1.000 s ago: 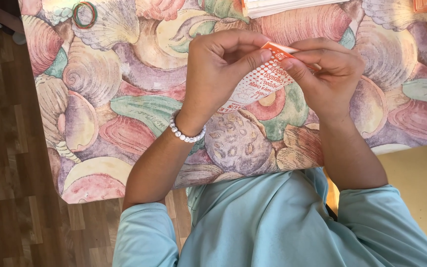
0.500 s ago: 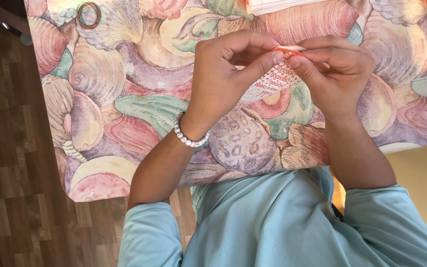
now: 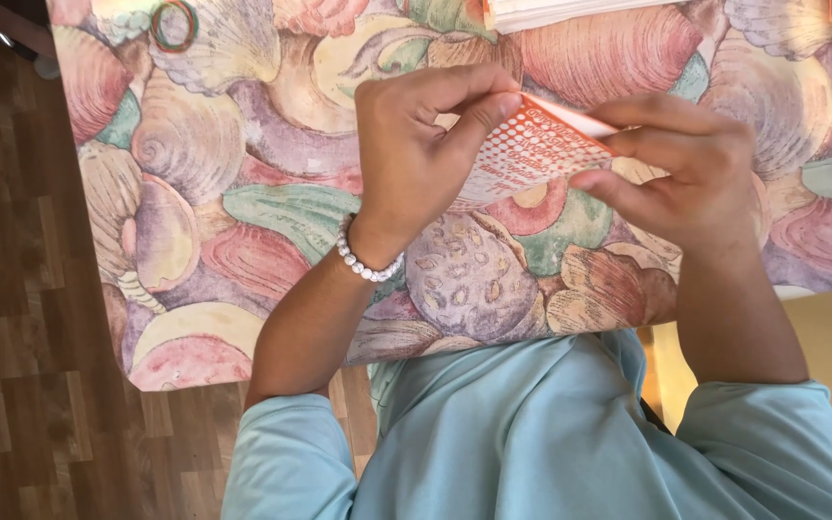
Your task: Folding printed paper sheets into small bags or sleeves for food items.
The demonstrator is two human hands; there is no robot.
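Underneath both hands spreads a shell-patterned tablecloth (image 3: 243, 193), giving a flat work surface. Just above it, the left hand (image 3: 416, 154) and right hand (image 3: 695, 178) each pinch opposite edges of an orange-and-white dotted paper (image 3: 532, 149), holding it taut between them; rubber bands (image 3: 175, 24) lie well left of the left hand.

Place: a home, likely a dining or living room.
Table cover: seashell-patterned tablecloth (image 3: 243, 193) in pastel colours.
Floor: wood parquet (image 3: 12, 318), left of the tablecloth.
Small items: rubber bands (image 3: 174, 24) at the tablecloth's far left corner.
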